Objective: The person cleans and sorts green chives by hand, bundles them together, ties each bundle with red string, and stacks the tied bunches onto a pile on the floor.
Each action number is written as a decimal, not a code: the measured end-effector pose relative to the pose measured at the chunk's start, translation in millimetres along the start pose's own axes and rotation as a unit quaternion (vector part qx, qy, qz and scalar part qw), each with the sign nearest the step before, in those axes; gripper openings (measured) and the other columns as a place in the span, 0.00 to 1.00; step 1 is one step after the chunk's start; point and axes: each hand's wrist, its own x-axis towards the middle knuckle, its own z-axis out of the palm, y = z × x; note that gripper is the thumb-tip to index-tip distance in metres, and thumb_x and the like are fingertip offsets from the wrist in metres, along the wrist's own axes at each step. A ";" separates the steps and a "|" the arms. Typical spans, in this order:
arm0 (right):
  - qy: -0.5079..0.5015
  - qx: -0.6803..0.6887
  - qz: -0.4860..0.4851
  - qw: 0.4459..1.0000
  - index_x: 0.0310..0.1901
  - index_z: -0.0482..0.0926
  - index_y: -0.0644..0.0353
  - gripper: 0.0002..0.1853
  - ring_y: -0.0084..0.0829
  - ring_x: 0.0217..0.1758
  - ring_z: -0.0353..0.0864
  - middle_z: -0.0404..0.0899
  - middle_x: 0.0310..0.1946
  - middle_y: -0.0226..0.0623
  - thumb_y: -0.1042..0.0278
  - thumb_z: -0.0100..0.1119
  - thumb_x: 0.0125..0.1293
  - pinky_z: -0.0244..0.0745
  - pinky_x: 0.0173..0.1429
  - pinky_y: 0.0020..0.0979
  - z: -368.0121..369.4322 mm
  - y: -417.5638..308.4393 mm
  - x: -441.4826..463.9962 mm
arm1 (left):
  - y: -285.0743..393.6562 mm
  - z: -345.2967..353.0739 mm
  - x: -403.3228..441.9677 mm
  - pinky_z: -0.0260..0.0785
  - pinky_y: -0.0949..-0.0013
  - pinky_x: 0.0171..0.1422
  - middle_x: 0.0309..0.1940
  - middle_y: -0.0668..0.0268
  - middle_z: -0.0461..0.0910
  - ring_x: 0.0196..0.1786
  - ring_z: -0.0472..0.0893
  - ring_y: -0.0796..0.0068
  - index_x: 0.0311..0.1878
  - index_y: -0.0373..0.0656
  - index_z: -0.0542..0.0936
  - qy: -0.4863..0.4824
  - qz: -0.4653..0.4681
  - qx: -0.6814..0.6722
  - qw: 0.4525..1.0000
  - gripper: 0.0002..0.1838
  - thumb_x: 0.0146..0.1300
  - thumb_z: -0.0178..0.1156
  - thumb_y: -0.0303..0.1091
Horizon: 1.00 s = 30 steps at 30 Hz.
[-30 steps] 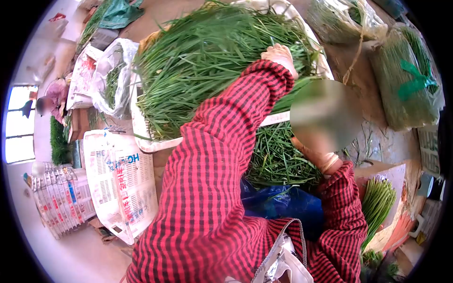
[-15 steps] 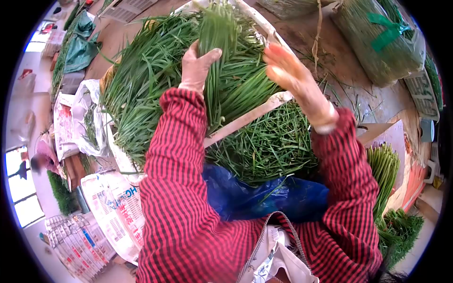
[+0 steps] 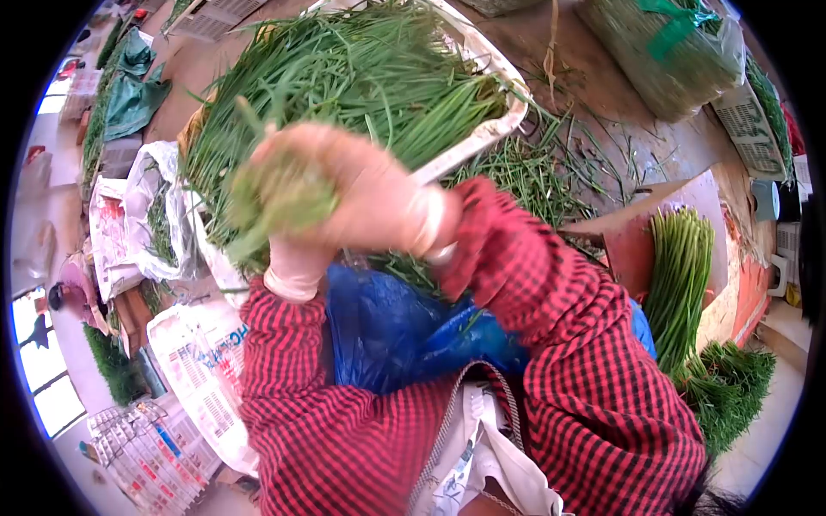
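Note:
A blurred bunch of green stalks (image 3: 280, 193) is between my two hands, in front of the near left side of the crate. My left hand (image 3: 301, 256) is wrapped round the bunch from below, its fingers partly hidden. Above it, my right hand (image 3: 357, 185) has its fingers curled over the bunch, smeared by motion. Behind them a white crate (image 3: 482, 142) holds a heap of long green leaves (image 3: 344, 64). Loose cut stalks (image 3: 533, 172) lie beside the crate, and blue plastic (image 3: 387, 322) is below my hands.
An upright bundle of green stems (image 3: 680, 267) stands by a board at the right. A bagged bundle with green tape (image 3: 662, 56) lies at the back right. White crates (image 3: 202, 361) and a white plastic bag (image 3: 159, 215) are on the left. A person (image 3: 73, 297) is at far left.
My left hand has moved down and nearer me with the greens. My right hand has come left from the crate's right side to the bunch. The view has shifted slightly.

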 end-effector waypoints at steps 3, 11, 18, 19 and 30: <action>-0.031 -0.117 -0.183 0.976 0.52 0.72 0.61 0.33 0.42 0.55 0.76 0.76 0.46 0.41 0.66 0.72 0.39 0.72 0.63 0.38 62.7 -46.1 -23.7 | 25.0 -50.2 -39.9 0.58 0.56 0.73 0.60 0.51 0.69 0.62 0.71 0.57 0.73 0.37 0.51 0.127 -0.153 -0.461 0.865 0.39 0.67 0.49 0.51; -0.065 -0.269 -0.173 0.945 0.64 0.58 0.67 0.53 0.44 0.67 0.67 0.70 0.59 0.49 0.50 0.73 0.38 0.56 0.69 0.53 25.9 -131.9 -55.0 | 159.9 -30.3 -58.9 0.64 0.54 0.69 0.54 0.51 0.72 0.57 0.74 0.54 0.72 0.34 0.50 0.120 0.107 -0.639 0.752 0.36 0.66 0.51 0.37; -0.086 -0.263 0.203 0.939 0.72 0.38 0.68 0.61 0.52 0.62 0.71 0.68 0.57 0.66 0.52 0.71 0.46 0.66 0.65 0.34 -18.1 -69.7 -179.9 | 123.8 87.5 -77.6 0.73 0.58 0.54 0.40 0.58 0.80 0.42 0.80 0.60 0.48 0.35 0.75 0.159 -0.216 -0.804 0.530 0.20 0.63 0.53 0.43; -0.116 -0.270 0.284 0.913 0.73 0.41 0.67 0.58 0.43 0.60 0.72 0.70 0.57 0.58 0.59 0.71 0.47 0.67 0.63 0.32 -31.8 -72.2 -186.5 | 125.7 107.8 -84.3 0.73 0.58 0.55 0.40 0.58 0.80 0.43 0.80 0.59 0.49 0.37 0.75 0.166 -0.264 -0.806 0.503 0.20 0.63 0.54 0.44; -0.462 -0.512 0.602 0.403 0.73 0.42 0.65 0.62 0.46 0.47 0.82 0.81 0.45 0.53 0.45 0.69 0.44 0.75 0.51 0.38 -71.9 3.3 -150.6 | 110.3 236.4 -153.0 0.66 0.56 0.66 0.60 0.62 0.71 0.59 0.74 0.62 0.68 0.49 0.63 -0.104 -0.443 -0.835 0.308 0.38 0.63 0.54 0.64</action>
